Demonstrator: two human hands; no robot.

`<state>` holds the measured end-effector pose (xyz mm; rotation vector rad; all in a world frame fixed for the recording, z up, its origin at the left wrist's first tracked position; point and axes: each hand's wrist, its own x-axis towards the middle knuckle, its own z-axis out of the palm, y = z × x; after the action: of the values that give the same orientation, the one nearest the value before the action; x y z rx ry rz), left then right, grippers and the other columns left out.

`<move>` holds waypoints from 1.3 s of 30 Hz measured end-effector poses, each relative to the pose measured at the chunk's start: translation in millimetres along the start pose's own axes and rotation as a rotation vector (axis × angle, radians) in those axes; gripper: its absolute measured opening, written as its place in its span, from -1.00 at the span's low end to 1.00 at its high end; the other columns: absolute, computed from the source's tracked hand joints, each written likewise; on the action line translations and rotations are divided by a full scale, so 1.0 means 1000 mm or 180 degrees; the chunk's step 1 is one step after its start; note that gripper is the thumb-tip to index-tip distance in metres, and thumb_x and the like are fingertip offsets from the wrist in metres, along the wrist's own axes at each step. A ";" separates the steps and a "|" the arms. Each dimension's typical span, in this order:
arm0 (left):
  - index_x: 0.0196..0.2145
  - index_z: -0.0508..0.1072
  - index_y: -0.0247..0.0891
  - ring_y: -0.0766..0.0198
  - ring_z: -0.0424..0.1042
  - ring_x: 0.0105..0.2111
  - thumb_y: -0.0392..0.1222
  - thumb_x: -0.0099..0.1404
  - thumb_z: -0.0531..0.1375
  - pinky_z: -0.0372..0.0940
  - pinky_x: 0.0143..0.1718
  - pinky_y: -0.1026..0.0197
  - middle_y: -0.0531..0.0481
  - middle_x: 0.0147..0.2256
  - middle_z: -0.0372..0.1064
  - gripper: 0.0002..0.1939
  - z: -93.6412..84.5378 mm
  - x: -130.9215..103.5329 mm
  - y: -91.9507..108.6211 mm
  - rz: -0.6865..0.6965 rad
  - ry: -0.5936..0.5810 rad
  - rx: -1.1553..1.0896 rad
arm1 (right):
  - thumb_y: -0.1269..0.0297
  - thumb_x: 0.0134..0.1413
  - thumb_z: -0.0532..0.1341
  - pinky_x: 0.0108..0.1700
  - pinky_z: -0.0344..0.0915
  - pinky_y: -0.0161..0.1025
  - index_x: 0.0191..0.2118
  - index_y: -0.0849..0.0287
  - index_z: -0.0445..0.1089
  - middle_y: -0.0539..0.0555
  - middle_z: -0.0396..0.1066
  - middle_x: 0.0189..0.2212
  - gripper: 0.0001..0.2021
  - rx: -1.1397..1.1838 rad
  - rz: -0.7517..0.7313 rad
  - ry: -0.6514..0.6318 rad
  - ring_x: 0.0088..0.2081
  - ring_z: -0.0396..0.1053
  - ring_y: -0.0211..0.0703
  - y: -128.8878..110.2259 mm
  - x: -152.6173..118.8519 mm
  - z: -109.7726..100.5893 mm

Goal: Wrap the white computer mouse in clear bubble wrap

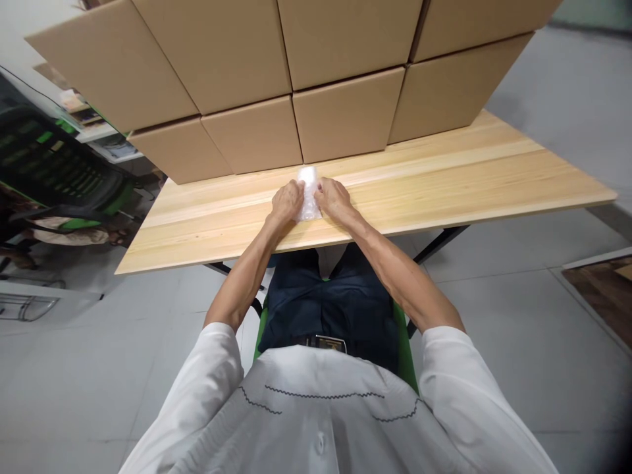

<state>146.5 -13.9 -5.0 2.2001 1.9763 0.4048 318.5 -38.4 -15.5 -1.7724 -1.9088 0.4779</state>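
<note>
A small piece of clear, whitish bubble wrap [309,191] lies on the wooden table between my hands, close to the foot of the stacked boxes. My left hand [288,199] is closed on its left edge, the thumb pressed against the plastic. On the right edge, my right hand [333,197] has its fingers curled and closed on the same wrap. Whether something is inside the wrap cannot be made out.
Brown cardboard boxes [345,115] stand in two rows along the back of the light wooden table [444,181]. To the left are a black and green chair [49,158] and a shelf. The table's front edge runs just before my lap.
</note>
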 end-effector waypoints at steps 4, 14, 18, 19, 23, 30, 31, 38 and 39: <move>0.29 0.65 -0.18 -0.23 0.70 0.46 0.09 0.99 -0.05 0.45 0.51 -0.03 -0.39 0.34 0.80 -0.48 0.004 -0.001 -0.004 -0.0085 -0.0085 -0.0078 | 0.37 0.65 0.18 0.26 0.54 0.11 0.32 0.16 0.70 0.43 0.79 0.29 -0.61 -0.0122 -0.0059 -0.0086 0.31 0.66 0.43 -0.004 -0.009 -0.006; -0.29 0.32 0.00 -0.37 0.71 0.26 0.01 0.70 0.49 0.45 0.45 -0.21 -0.20 -0.21 0.60 -0.52 0.023 0.013 -0.028 0.0039 0.0291 -0.1603 | 0.41 0.64 0.12 0.49 0.45 0.29 0.28 0.24 0.69 0.54 0.71 0.34 -0.59 -0.0254 -0.0470 0.0033 0.35 0.56 0.51 0.005 -0.018 -0.002; -0.31 0.31 0.01 -0.35 0.71 0.21 -0.03 0.69 0.46 0.48 0.42 -0.22 -0.17 -0.25 0.55 -0.53 0.023 0.013 -0.028 0.0082 0.0304 -0.1469 | 0.43 0.63 0.10 0.51 0.45 0.31 0.27 0.25 0.69 0.55 0.70 0.35 -0.57 -0.0306 -0.0536 0.0031 0.35 0.57 0.51 0.007 -0.020 -0.002; -0.31 0.31 0.01 -0.35 0.71 0.20 -0.05 0.69 0.46 0.49 0.41 -0.21 -0.16 -0.26 0.55 -0.53 0.022 0.012 -0.027 0.0082 0.0299 -0.1425 | 0.43 0.63 0.09 0.51 0.44 0.31 0.25 0.24 0.69 0.55 0.71 0.34 -0.58 -0.0298 -0.0531 0.0018 0.35 0.58 0.50 0.006 -0.020 -0.003; -0.31 0.25 0.03 -0.31 0.69 0.15 -0.09 0.70 0.42 0.51 0.36 -0.15 -0.14 -0.28 0.53 -0.52 0.018 0.011 -0.024 0.0089 0.0265 -0.1276 | 0.32 0.76 0.04 0.46 0.45 0.18 0.17 0.16 0.70 0.47 0.75 0.24 -0.58 -0.0124 -0.0461 -0.0079 0.30 0.63 0.43 0.006 -0.017 -0.007; -0.29 0.23 0.02 -0.24 0.67 0.08 -0.10 0.71 0.41 0.47 0.29 -0.09 -0.12 -0.26 0.53 -0.53 0.017 0.005 -0.023 0.0149 0.0287 -0.1240 | 0.33 0.69 0.10 0.26 0.43 0.08 0.11 0.14 0.70 0.40 0.80 0.12 -0.64 -0.0224 -0.0489 0.0032 0.16 0.63 0.37 0.008 -0.013 -0.003; -0.29 0.24 0.02 -0.22 0.65 0.05 -0.10 0.70 0.42 0.46 0.26 -0.08 -0.09 -0.28 0.50 -0.53 0.017 0.004 -0.023 0.0161 0.0290 -0.1271 | 0.36 0.66 0.11 0.25 0.43 0.08 0.11 0.14 0.70 0.40 0.80 0.14 -0.64 -0.0256 -0.0473 0.0040 0.17 0.63 0.37 0.008 -0.013 -0.002; -0.38 0.28 -0.01 -0.05 0.50 -0.11 -0.18 0.61 0.43 0.41 0.10 0.00 0.01 -0.35 0.34 -0.53 0.012 0.007 -0.024 0.0253 0.0285 -0.1429 | 0.38 0.48 0.24 0.26 0.46 -0.01 -0.14 0.03 0.59 0.27 0.76 0.05 -0.82 0.0264 -0.0439 0.0169 0.18 0.60 0.24 0.017 -0.004 -0.003; -0.39 0.28 -0.01 -0.05 0.49 -0.12 -0.19 0.60 0.43 0.41 0.09 0.00 0.01 -0.35 0.35 -0.53 0.012 0.007 -0.023 0.0238 0.0285 -0.1378 | 0.40 0.44 0.26 0.25 0.47 -0.02 -0.17 0.03 0.57 0.25 0.75 0.04 -0.84 0.0407 -0.0384 0.0200 0.17 0.60 0.21 0.018 -0.001 -0.003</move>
<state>128.5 -3.6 -22.6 2.0077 1.6515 0.8639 335.0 -38.0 -23.7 -1.5635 -1.8851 0.4840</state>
